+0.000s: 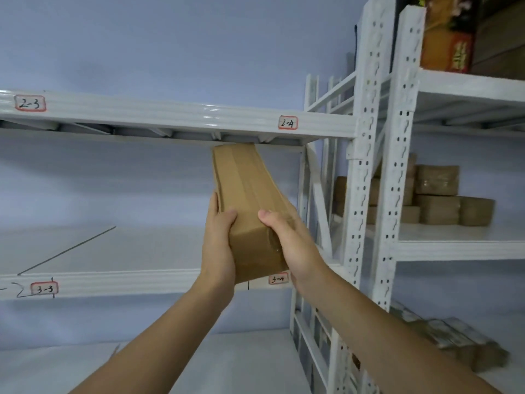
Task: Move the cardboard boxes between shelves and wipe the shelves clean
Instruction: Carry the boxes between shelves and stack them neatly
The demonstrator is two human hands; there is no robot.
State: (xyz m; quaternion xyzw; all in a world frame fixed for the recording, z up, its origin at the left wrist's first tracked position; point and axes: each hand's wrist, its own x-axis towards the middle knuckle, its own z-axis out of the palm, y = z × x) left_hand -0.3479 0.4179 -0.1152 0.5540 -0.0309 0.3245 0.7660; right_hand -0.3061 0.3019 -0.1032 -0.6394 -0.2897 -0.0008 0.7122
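While tilted upward, the cardboard box [250,206] sits between left hand [218,245] and right hand [292,245].

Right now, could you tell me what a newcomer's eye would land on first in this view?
First, the long cardboard box at centre, gripped at its near end by the left hand and right hand, its far end up by the beam labelled 2-4. Then the stacked brown boxes on the neighbouring rack's shelf, right.
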